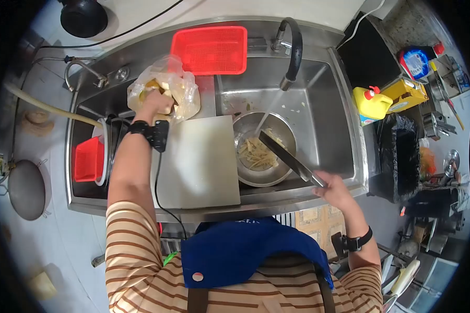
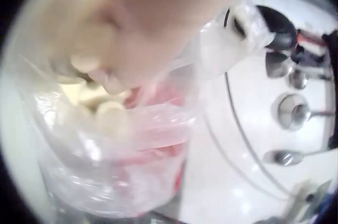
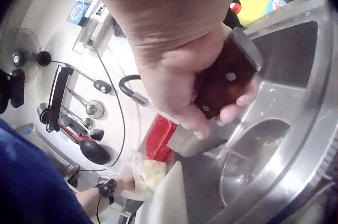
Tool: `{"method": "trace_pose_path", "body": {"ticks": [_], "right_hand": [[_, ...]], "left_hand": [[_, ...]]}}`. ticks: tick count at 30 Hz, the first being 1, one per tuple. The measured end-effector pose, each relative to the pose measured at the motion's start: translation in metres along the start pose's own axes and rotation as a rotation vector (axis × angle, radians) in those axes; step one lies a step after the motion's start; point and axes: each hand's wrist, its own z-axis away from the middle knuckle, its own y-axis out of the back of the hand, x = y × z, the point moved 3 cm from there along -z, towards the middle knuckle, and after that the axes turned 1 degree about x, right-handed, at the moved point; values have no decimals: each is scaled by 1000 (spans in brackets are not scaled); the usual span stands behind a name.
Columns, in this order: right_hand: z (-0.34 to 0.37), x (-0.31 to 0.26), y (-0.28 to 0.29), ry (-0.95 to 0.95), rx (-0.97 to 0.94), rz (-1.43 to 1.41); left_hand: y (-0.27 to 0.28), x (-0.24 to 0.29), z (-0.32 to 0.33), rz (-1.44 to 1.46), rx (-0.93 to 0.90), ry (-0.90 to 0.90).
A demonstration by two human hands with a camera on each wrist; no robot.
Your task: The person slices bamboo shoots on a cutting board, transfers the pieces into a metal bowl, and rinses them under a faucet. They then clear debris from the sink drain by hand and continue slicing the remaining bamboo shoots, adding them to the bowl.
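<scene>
My left hand reaches into a clear plastic bag of pale yellow chunks, behind the cutting board. Its fingers are partly hidden and blurred; I cannot tell whether they grip a chunk. My right hand grips a cleaver by its dark riveted handle, at the front right of the metal bowl. The blade slants over this bowl, which stands in the sink and contains pale strips. A thin stream of water runs from the black faucet into the bowl.
A red plastic basket stands at the sink's back edge, and a smaller red basket sits in the left basin. Right of the sink are a yellow jug and a bin lined with a black bag.
</scene>
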Motion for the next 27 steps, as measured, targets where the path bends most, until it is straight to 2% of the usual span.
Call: {"method": "trace_pose_path", "body": {"ticks": [1,2,3,5,7,9,11,13,15,17,21,23,25,27], "right_hand": [[-2,-6,-3,1,-7,-27],[-4,-15,-5,18,-19,-22],[-6,-23,-7,-29,-65,-94],[-12,-41,-18,-53,-139,-157],[-18,-59,-30,-34,-157,-189],[-27,-77,-46,-8,-181,-131],[-41,-89,-68,256,-165,165],[-55,-105,-92,295,-231,277],[-62,-121,-117,496,-204,434],[-66,-132,-134,522,-224,450],[-73,-129,-158,563,-282,594],[-65,-129,-165,597,-315,650],[-56,-135,-166,522,-409,770],[-49,-143,-163,482,-436,783]], "left_hand": [[4,-9,0,319,-115,100],[7,-20,7,868,-124,46],[9,-32,12,872,-98,61],[15,-27,46,1006,-149,-69],[9,-24,104,809,15,-397],[-10,-33,160,456,261,-495],[-31,-39,199,203,259,-572],[-57,-55,220,163,244,-592],[-85,-69,231,129,221,-607],[-96,-70,244,78,539,-717],[-119,-74,265,55,747,-525],[-129,-70,269,111,758,-485],[-132,-69,268,330,852,-420],[-137,-69,264,360,905,-367]]}}
